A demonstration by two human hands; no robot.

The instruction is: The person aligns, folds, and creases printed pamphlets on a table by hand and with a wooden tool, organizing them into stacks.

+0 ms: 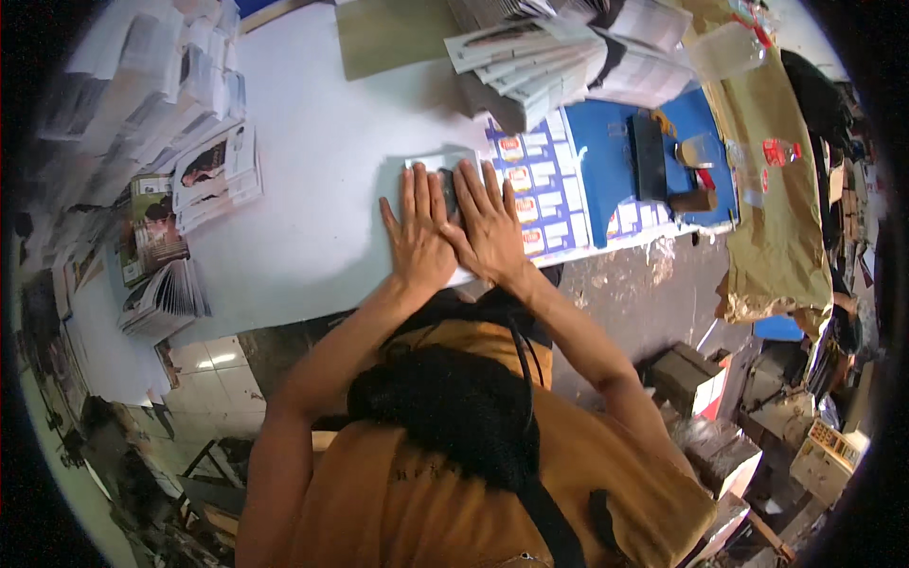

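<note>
My left hand (pixel 421 239) lies flat with its fingers stretched forward and the thumb apart. Against it, my right hand (pixel 490 227) is also flat, fingers extended, and the thumbs overlap or nearly touch. Both press on a pale folded sheet or booklet (pixel 449 189) with a dark printed patch. Most of it is hidden beneath my palms, so I cannot tell its full shape. Just beyond my right fingers, purple-and-white printed sheets (pixel 549 194) cover part of the white tabletop (pixel 294 180).
Fanned booklets (pixel 530 71) are piled at the far right, with tall booklet stacks (pixel 142 104) at the far left. A thinner booklet pile (pixel 216 175) and a fanned booklet (pixel 169 295) lie nearer. Rightward are a blue board (pixel 606 142), a black block (pixel 648 159), a plastic cup (pixel 698 151) and brown paper (pixel 781 208).
</note>
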